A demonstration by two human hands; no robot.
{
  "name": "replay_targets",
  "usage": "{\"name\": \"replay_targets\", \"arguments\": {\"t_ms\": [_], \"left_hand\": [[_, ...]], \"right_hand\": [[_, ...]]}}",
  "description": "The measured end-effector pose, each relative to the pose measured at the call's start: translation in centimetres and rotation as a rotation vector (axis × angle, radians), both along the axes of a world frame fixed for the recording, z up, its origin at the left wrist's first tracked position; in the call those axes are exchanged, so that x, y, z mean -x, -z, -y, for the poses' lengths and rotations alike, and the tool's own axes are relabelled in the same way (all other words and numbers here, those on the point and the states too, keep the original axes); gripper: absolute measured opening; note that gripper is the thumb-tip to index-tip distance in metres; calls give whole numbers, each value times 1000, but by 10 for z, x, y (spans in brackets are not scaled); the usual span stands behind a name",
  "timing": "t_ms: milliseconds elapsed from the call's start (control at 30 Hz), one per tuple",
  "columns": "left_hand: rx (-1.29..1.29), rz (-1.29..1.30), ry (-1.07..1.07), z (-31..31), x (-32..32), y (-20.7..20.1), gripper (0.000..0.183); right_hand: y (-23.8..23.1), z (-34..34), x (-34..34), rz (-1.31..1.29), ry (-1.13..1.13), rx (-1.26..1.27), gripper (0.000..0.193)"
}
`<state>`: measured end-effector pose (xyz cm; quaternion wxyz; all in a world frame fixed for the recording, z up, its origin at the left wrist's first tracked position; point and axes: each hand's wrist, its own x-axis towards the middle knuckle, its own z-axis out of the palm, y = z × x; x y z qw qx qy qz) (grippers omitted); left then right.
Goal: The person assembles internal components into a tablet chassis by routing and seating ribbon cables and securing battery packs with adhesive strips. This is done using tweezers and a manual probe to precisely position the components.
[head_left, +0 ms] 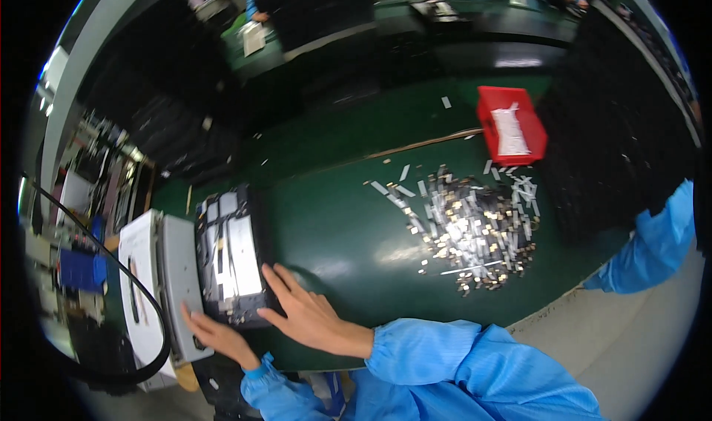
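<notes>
In the head view, your open right hand [315,323] is apparently touching the near right edge of the black tray [262,232] lying ahead-left, long axis pointing away from you, your open left hand [221,338] hovering beside the white machine [180,273].

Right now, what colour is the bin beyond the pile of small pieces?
The bin is red; it shows best in the head view.

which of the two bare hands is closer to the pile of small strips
The right hand, at the edge of the black tray facing the pile; the left hand is farther off, beside the white machine.
</notes>
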<state>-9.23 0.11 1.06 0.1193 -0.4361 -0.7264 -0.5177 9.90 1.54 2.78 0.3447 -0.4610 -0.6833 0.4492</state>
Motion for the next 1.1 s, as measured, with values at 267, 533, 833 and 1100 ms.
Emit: {"name": "replay_targets", "arguments": {"t_ms": [267,533,833,1100], "left_hand": [[-150,292,715,4,-192,-55,40],[174,702,1696,13,-377,-135,53],[488,793,1818,-3,-520,-179,110],[598,1074,1582,5,-547,-201,122]], "right_hand": [[-108,61,-213,-249,431,-405,36],[-159,138,-446,-134,1482,-1013,47],[-142,109,-517,-443,1200,-387,50],[-161,113,-507,-601,1039,-409,53]]}}
